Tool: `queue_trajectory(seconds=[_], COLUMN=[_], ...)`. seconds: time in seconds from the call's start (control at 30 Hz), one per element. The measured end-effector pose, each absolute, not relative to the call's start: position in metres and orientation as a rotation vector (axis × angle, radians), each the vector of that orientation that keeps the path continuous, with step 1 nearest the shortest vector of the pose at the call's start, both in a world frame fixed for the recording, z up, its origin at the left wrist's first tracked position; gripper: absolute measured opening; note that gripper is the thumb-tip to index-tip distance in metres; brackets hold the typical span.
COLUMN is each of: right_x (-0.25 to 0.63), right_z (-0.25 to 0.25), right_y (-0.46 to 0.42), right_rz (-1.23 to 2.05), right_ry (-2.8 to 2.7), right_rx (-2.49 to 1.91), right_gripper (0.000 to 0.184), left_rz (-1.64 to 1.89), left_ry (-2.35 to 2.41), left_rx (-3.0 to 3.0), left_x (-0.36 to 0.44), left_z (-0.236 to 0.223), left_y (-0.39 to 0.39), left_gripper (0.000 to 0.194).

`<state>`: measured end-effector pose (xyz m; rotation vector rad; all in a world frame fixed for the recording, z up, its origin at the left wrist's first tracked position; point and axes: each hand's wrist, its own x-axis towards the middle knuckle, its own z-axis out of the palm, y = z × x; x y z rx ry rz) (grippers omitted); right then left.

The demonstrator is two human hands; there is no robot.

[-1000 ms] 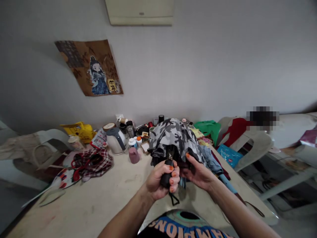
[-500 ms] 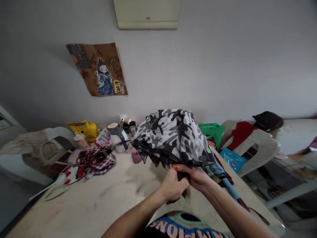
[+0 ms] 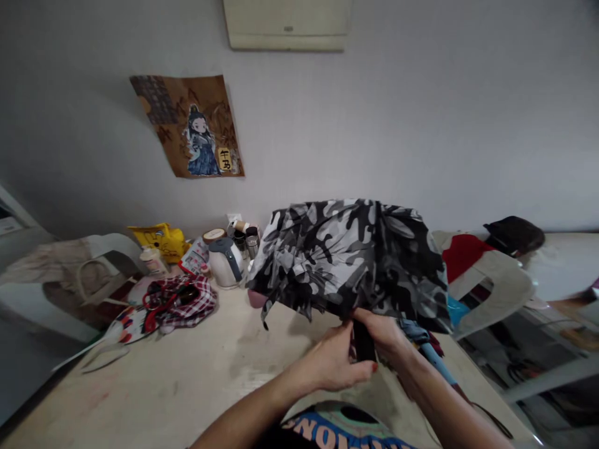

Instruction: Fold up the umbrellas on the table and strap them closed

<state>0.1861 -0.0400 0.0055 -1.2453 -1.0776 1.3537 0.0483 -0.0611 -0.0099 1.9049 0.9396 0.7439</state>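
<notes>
A folding umbrella (image 3: 346,259) with a grey, black and white camouflage canopy is half spread above the beige table (image 3: 187,380). Its black handle (image 3: 364,342) points down toward me. My left hand (image 3: 334,365) is wrapped round the lower part of the handle, thumb along its side. My right hand (image 3: 386,330) grips the shaft just under the canopy, fingers partly hidden by the fabric. A second, blue folded umbrella (image 3: 433,352) lies on the table behind my right forearm.
At the table's back stand a white kettle (image 3: 224,265), jars, a pink cup (image 3: 255,298) and a yellow bag (image 3: 159,240). A red checked cloth (image 3: 180,302) lies to the left. Plastic chairs (image 3: 491,287) with clothes stand on the right, another chair (image 3: 70,280) on the left.
The canopy has spread wider and risen, from a bunched bundle to a half-open dome. My hands shifted right along the handle, and the view swung slightly right.
</notes>
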Motion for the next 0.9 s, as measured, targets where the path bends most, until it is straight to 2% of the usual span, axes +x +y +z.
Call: queue_trajectory(seconds=[0.1, 0.23, 0.33, 0.5, 0.6, 0.7, 0.8, 0.9], right_x=[0.193, 0.201, 0.208, 0.215, 0.216, 0.214, 0.212, 0.209], right_z=[0.006, 0.000, -0.008, 0.000, 0.018, 0.031, 0.032, 0.027], right_y=[-0.042, -0.030, -0.023, -0.015, -0.007, -0.002, -0.002, -0.004], right_rz=[1.499, 1.058, 0.970, 1.171, 1.479, 1.721, 1.826, 1.790], right_ry=[-1.090, -1.257, -1.243, -0.996, -0.814, -0.624, -0.564, -0.622], right_rx=[-1.259, -1.253, -1.302, -1.330, -1.209, -1.039, -0.934, -0.910], right_gripper=[0.025, 0.014, 0.018, 0.019, 0.015, 0.019, 0.021, 0.018], left_rz=[0.749, 0.706, 0.710, 0.745, 0.774, 0.779, 0.794, 0.903], left_ry=[0.865, 0.852, 0.875, 0.929, 0.891, 0.868, 0.840, 0.841], left_rx=[1.907, 1.928, 1.850, 1.528, 1.344, 1.231, 1.133, 1.007], left_x=[0.042, 0.032, 0.020, 0.008, 0.008, 0.009, 0.012, 0.017], left_z=[-0.013, -0.011, -0.011, -0.022, -0.025, -0.025, -0.025, -0.020], left_y=[-0.064, -0.065, -0.062, -0.052, -0.047, -0.045, -0.044, -0.042], left_gripper=[0.046, 0.056, 0.054, 0.035, 0.034, 0.033, 0.034, 0.038])
